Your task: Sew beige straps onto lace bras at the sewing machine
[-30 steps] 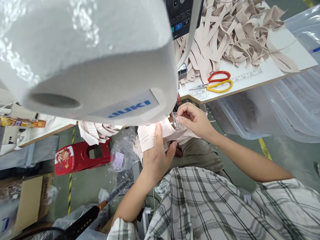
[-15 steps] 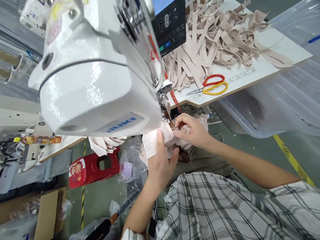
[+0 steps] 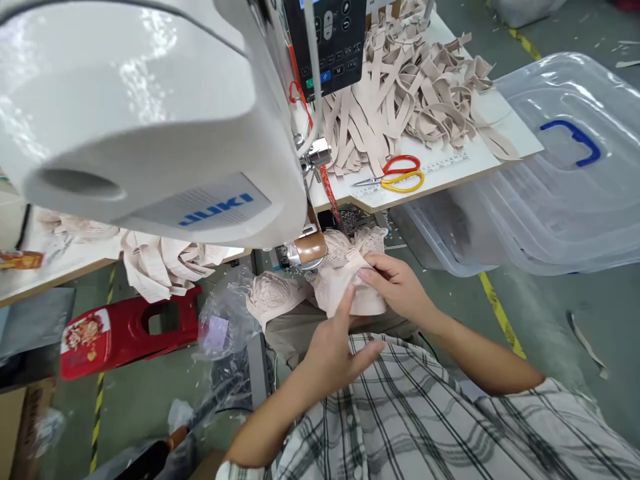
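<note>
A pale pink bra [image 3: 350,280] with lace cups lies over my lap, just in front of the sewing machine's brown cylinder-shaped bed [image 3: 310,249]. One lace cup [image 3: 274,297] spreads out to the left. My right hand [image 3: 400,290] pinches the upper edge of the bra's smooth wing between thumb and fingers. My left hand [image 3: 333,353] has its index finger stretched onto the lower part of that wing, and its thumb stands apart. The other left fingers are partly hidden.
The white sewing machine head [image 3: 150,127] hangs close on the left. Red-and-yellow-handled scissors [image 3: 403,175] and a heap of beige straps [image 3: 400,93] lie on the right table. Clear plastic bins [image 3: 560,193] stand beyond. A red stool [image 3: 130,327] is at lower left.
The bra has come away from under the needle area toward my lap. My left hand has drawn back and loosened, while my right hand still pinches the fabric. The view has shifted.
</note>
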Motion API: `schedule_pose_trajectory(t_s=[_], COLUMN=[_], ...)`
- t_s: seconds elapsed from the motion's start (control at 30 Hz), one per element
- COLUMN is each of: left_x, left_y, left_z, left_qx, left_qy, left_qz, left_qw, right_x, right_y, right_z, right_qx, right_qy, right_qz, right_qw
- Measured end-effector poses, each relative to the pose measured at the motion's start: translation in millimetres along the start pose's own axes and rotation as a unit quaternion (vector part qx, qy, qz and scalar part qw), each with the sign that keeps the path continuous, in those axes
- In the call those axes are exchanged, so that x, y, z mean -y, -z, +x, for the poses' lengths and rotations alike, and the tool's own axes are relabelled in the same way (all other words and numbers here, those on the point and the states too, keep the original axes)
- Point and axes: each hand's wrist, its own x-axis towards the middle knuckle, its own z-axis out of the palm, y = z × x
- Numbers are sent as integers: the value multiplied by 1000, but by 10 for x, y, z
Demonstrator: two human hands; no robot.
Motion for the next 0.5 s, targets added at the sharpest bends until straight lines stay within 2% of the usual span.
schedule_pose_trajectory(t_s=[0.07, 0.2, 0.27, 0.43, 0.5], left_x=[44, 116, 132, 186, 232], left_y=[104, 327, 406, 503, 522], left_z=[-3, 77, 157, 364, 399], left_qx=[7, -108, -136, -34, -34], left_qy=[9, -12, -37, -112, -108], left_qz=[-75, -50, -34, -25, 0], left_qw=[997, 993, 989, 993, 994], right_x=[22, 39, 47, 102, 115], right_y=[79, 147, 153, 176, 193], right_z=[-21, -21, -15, -14, -22], right_qx=[19, 66, 92, 155, 172], right_qy=[1, 18, 35, 98, 139], right_qz=[-6, -18, -30, -122, -186], right_qw=[1000, 997, 995, 975, 957])
